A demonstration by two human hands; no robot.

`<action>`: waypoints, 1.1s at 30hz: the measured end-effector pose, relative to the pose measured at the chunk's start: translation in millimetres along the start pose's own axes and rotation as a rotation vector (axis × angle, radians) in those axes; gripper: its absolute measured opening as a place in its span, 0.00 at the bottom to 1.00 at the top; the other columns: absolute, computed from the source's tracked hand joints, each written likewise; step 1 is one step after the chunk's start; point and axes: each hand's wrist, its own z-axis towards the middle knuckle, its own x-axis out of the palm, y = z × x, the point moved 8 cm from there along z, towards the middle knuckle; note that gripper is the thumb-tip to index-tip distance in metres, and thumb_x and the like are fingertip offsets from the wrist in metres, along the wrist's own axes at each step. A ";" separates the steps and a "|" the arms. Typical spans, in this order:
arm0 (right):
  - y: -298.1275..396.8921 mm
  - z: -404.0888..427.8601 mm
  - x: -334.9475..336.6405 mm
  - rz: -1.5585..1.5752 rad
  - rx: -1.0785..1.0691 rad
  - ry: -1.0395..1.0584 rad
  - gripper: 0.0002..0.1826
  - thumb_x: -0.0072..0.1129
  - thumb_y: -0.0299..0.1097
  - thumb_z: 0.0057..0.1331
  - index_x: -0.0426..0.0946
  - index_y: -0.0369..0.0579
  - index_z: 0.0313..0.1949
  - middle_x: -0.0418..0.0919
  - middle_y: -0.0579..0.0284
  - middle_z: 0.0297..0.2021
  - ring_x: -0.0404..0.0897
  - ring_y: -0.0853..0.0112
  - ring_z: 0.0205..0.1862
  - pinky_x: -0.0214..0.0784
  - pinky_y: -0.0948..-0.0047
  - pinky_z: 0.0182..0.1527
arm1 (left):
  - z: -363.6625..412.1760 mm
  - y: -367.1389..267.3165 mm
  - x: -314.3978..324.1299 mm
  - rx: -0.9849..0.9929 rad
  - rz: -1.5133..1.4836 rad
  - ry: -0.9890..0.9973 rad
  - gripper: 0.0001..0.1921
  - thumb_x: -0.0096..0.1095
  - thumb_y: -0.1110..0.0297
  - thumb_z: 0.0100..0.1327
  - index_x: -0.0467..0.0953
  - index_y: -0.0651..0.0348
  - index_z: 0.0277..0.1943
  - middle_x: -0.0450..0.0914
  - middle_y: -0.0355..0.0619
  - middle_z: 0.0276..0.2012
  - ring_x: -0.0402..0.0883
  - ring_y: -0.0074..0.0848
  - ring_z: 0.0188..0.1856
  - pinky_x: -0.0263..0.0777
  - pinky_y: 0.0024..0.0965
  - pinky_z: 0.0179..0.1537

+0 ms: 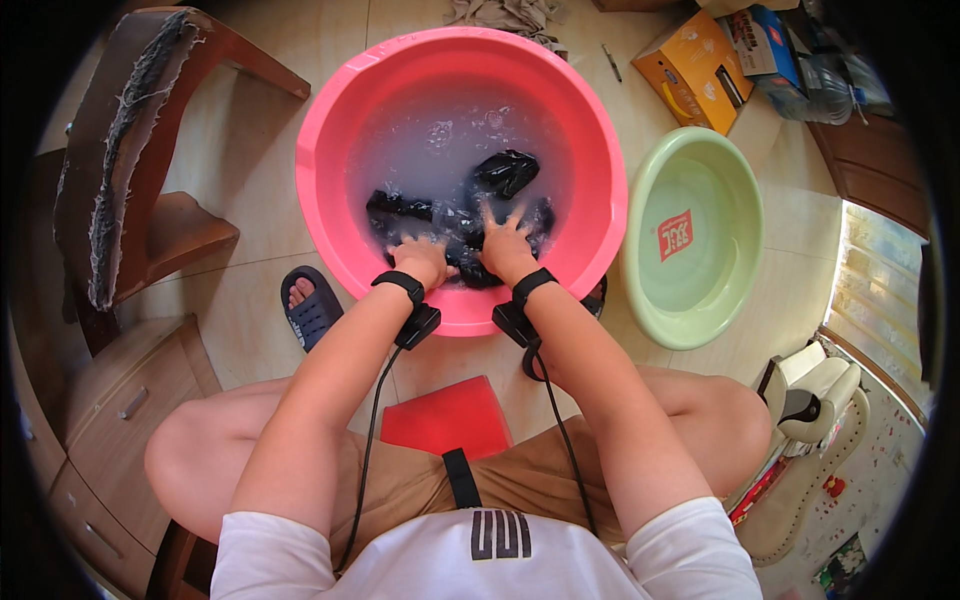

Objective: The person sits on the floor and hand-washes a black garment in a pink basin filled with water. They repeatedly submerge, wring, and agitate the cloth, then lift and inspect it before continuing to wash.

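Observation:
A large pink plastic basin [459, 319] stands on the floor between my feet, holding cloudy, slightly sudsy water [427, 135]. Wet black cloth [507, 172] lies in it, partly sunk, with one bunched part bulging above the surface. My left hand [423, 259] presses down on the cloth near the basin's front wall, its fingertips partly under water. Just to its right, my right hand [507, 244] rests on the same cloth with its fingers spread. Neither hand visibly grips the fabric, though the murky water hides some of the fingers. Each wrist wears a black strap with a cabled device.
A pale green basin [739, 300] containing clear water stands close on the right. At the left is a wooden chair [165, 150] with a frayed edge. An orange box [694, 71], a pen [612, 63] and crumpled cloth [502, 13] lie beyond. A red stool [450, 417] is beneath me.

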 end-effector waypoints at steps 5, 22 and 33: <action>3.3 9.1 4.1 0.004 -0.013 0.019 0.49 0.58 0.31 0.71 0.40 0.79 0.83 0.35 0.20 0.79 0.66 0.28 0.71 0.70 0.50 0.69 | 6.1 -0.6 0.8 0.024 0.003 -0.048 0.36 0.61 0.38 0.72 0.67 0.45 0.76 0.71 0.55 0.72 0.67 0.58 0.74 0.70 0.57 0.68; 7.1 38.6 19.0 -0.028 -0.146 0.060 0.46 0.55 0.29 0.68 0.45 0.57 0.83 0.60 0.10 0.67 0.78 0.29 0.60 0.75 0.45 0.62 | 19.3 5.3 -0.8 0.097 -0.020 -0.141 0.27 0.59 0.42 0.74 0.80 0.53 0.64 0.82 0.59 0.60 0.81 0.54 0.62 0.77 0.52 0.60; 11.9 51.2 6.6 -0.064 -0.182 -0.126 0.44 0.53 0.27 0.68 0.48 0.56 0.82 0.80 0.25 0.54 0.79 0.32 0.58 0.76 0.43 0.59 | 33.2 10.3 -14.7 0.089 0.048 -0.164 0.25 0.60 0.46 0.74 0.78 0.50 0.66 0.83 0.58 0.59 0.83 0.53 0.61 0.78 0.51 0.59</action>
